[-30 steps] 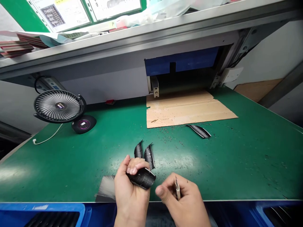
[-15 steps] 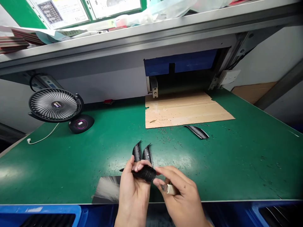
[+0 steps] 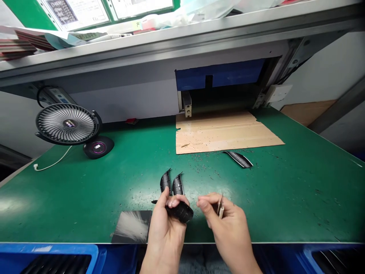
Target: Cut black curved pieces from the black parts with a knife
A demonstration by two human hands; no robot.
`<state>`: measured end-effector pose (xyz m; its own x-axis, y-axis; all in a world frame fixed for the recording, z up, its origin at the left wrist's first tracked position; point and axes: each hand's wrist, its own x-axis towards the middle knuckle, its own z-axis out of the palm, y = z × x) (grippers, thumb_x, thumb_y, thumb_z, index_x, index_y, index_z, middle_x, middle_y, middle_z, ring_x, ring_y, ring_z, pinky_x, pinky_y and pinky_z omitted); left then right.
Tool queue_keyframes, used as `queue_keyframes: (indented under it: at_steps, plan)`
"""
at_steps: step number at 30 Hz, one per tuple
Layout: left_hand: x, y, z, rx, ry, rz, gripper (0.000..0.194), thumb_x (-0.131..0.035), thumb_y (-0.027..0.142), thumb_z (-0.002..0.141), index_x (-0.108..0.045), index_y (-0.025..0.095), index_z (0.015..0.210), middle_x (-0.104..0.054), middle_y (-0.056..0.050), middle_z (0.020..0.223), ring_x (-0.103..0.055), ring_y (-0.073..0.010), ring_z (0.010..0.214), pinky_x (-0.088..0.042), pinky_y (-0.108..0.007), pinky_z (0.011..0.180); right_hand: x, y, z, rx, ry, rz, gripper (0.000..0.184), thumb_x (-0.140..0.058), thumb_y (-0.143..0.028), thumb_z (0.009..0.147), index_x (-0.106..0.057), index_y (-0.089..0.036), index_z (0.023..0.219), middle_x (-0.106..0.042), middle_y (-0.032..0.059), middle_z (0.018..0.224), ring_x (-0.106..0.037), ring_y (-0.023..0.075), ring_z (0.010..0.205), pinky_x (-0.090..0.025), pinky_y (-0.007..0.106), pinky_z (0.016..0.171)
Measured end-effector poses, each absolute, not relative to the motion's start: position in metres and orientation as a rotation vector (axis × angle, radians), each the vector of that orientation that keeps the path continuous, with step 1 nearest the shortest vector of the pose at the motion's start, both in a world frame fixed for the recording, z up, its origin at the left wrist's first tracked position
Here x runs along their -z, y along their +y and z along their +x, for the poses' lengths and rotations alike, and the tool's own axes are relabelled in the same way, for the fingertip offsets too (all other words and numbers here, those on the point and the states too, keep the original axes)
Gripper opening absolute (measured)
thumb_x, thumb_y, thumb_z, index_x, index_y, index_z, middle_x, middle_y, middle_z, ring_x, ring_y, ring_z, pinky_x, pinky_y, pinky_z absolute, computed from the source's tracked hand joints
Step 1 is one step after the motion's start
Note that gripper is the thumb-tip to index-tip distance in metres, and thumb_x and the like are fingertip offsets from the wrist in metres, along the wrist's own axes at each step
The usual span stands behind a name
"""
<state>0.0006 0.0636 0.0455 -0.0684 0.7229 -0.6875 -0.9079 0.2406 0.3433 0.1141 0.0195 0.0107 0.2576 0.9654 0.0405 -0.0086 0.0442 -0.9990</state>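
Note:
A black curved plastic part point(image 3: 183, 212) lies across the palm of my left hand point(image 3: 168, 232), with the fingers wrapped round it. Just to its right and apart from it is my right hand point(image 3: 231, 230), thumb and forefinger pressed together. A small cream-handled blade point(image 3: 220, 211) is tucked in that hand, its thin metal tip pointing up. Whether the fingertips pinch anything is too small to tell. Behind my left hand, two similar black parts, a left one point(image 3: 165, 182) and a right one point(image 3: 178, 185), lie side by side.
Another black part point(image 3: 238, 159) lies before a cardboard sheet point(image 3: 225, 133). Black shavings dot the green table point(image 3: 85, 198). A dark square plate point(image 3: 132, 227) lies near the front edge. A fan point(image 3: 68, 123) stands left. Blue bins point(image 3: 94, 253) sit below the edge.
My right hand has drawn away from the black part to the right, and the blade in it has turned more upright. My left hand has shifted slightly right with the part.

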Motion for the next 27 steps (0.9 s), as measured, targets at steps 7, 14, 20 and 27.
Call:
queue_keyframes:
  at_steps: [7, 14, 20, 27]
  plan:
    - [-0.033, 0.063, 0.009, -1.327, 0.828, -0.208, 0.030, -0.047, 0.017, 0.094, -0.040, 0.016, 0.064, -0.036, 0.004, 0.057, -0.048, -0.0067, 0.054, -0.053, -0.022, 0.063, -0.015, 0.014, 0.123, -1.125, -1.304, -1.429, 0.028, -0.056, -0.047, 0.089, -0.069, -0.022, 0.093, -0.068, 0.0010, 0.074, -0.057, 0.0154, 0.060, -0.039, 0.022, 0.051]
    - [0.001, 0.053, 0.024, -1.413, 1.231, 0.648, 0.048, -0.074, 0.033, 0.076, -0.050, 0.021, 0.117, -0.053, -0.007, 0.111, -0.049, -0.0193, 0.115, -0.040, -0.033, 0.103, 0.011, 0.036, 0.206, -0.301, -1.521, -2.160, 0.019, -0.053, -0.026, 0.089, -0.071, -0.024, 0.095, -0.073, 0.0049, 0.084, -0.066, 0.0266, 0.074, -0.040, 0.031, 0.061]
    - [-0.007, 0.027, 0.029, -1.347, 1.147, 0.952, 0.034, -0.066, 0.042, 0.081, -0.052, 0.021, 0.103, -0.059, -0.006, 0.104, -0.057, -0.0207, 0.108, -0.044, -0.032, 0.097, 0.010, 0.071, 0.266, -0.084, -1.360, -2.323, 0.031, -0.053, -0.044, 0.090, -0.067, -0.021, 0.105, -0.069, 0.0104, 0.104, -0.064, 0.0305, 0.086, -0.040, 0.032, 0.062]
    - [-0.017, 0.038, 0.030, -1.321, 1.079, 0.789, 0.054, -0.074, 0.043, 0.074, -0.049, 0.021, 0.117, -0.057, -0.011, 0.119, -0.049, -0.0263, 0.120, -0.042, -0.039, 0.099, -0.019, 0.078, 0.238, -0.288, -1.485, -2.074, 0.020, -0.053, -0.030, 0.089, -0.069, -0.018, 0.087, -0.067, 0.0061, 0.072, -0.062, 0.0218, 0.067, -0.041, 0.027, 0.056]
